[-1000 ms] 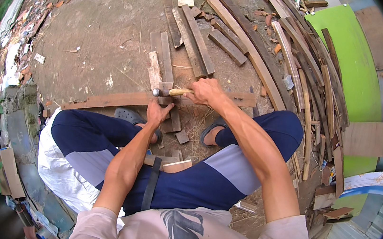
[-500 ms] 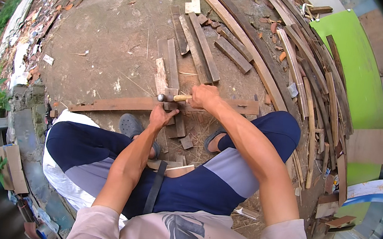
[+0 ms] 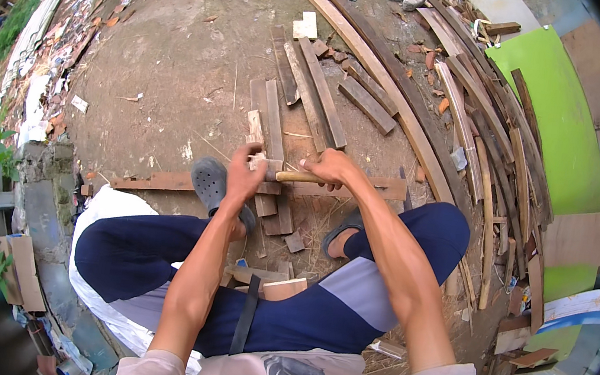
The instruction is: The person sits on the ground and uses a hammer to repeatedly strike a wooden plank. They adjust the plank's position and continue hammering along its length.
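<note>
My right hand point(image 3: 336, 169) is closed round the pale wooden handle of a hammer point(image 3: 297, 177), held level and pointing left. The hammer's head lies close against my left hand point(image 3: 243, 173), partly hidden by it. The left fingers are bent at the end of a small wood block; what they grip is hidden. Below both hands a long reddish-brown board point(image 3: 151, 181) lies crosswise on the ground. Short wood blocks point(image 3: 278, 215) sit under and in front of it. My left clog point(image 3: 209, 180) overlaps the board.
Several cut timbers point(image 3: 319, 92) lie ahead of my hands, with long curved-looking beams point(image 3: 382, 70) to their right. A heap of planks leans towards a green panel point(image 3: 557, 107) at far right. A white sack point(image 3: 118, 206) lies under my left leg, beside a low block wall point(image 3: 45, 186).
My left hand has risen from the board to beside the hammer head, its fingers now pointing up. The hammer has shifted slightly right and nearer, and my left foot has moved forward onto the board.
</note>
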Demonstrator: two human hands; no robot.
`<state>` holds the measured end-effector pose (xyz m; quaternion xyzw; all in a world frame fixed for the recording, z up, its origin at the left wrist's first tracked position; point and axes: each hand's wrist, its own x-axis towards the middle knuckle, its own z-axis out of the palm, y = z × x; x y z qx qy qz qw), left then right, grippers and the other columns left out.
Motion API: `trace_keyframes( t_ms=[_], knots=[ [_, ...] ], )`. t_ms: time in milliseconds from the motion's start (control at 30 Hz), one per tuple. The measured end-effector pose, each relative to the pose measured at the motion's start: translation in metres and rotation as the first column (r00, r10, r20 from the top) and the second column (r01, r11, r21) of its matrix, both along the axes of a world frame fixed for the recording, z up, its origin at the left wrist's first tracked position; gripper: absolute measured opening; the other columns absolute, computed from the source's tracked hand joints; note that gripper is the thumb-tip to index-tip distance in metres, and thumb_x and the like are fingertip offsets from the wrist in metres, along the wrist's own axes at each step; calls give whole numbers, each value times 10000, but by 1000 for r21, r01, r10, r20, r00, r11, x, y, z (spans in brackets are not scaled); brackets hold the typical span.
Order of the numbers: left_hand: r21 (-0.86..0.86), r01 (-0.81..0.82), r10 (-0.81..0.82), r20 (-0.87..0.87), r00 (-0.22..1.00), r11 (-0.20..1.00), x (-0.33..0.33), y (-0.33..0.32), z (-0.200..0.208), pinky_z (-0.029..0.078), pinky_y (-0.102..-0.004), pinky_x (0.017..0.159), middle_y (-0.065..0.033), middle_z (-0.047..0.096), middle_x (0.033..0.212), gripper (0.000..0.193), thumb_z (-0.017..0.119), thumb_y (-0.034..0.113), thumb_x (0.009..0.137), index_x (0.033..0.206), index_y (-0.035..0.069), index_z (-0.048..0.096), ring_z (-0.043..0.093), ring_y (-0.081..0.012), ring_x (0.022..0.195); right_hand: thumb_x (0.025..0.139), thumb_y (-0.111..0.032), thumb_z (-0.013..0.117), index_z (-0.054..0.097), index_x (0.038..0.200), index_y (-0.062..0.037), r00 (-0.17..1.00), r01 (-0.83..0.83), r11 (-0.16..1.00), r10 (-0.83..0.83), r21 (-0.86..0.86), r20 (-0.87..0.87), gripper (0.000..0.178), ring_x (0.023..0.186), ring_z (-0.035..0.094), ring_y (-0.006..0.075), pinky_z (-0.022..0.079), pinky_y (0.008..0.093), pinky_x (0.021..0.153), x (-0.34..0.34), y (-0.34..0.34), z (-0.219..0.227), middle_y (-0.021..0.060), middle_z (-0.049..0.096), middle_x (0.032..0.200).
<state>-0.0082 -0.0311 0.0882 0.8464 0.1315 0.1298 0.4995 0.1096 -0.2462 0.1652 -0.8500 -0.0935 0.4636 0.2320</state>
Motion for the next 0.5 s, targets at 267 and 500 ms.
trace_keyframes(
  t_ms=[267, 500],
  knots=[
    [190, 673, -453, -606, 653, 715, 60, -84, 9, 563, -470, 762, -254, 707, 851, 497, 755, 417, 643, 880, -19, 735, 701, -409, 830, 939, -543, 564, 686, 756, 90, 754, 613, 710, -656, 348, 11, 670, 588, 683, 285, 554, 379, 493, -26, -33, -43, 185, 680, 733],
    [99, 693, -519, -589, 619, 714, 59, -78, -3, 553, -469, 727, -240, 694, 802, 365, 713, 329, 654, 895, 57, 753, 688, -407, 789, 957, -656, 409, 558, 1233, -13, -74, 878, -404, -644, 256, -762, 716, 1117, 611, 329, 425, 513, 1056, -49, -89, -96, 168, 678, 1098]
  ],
)
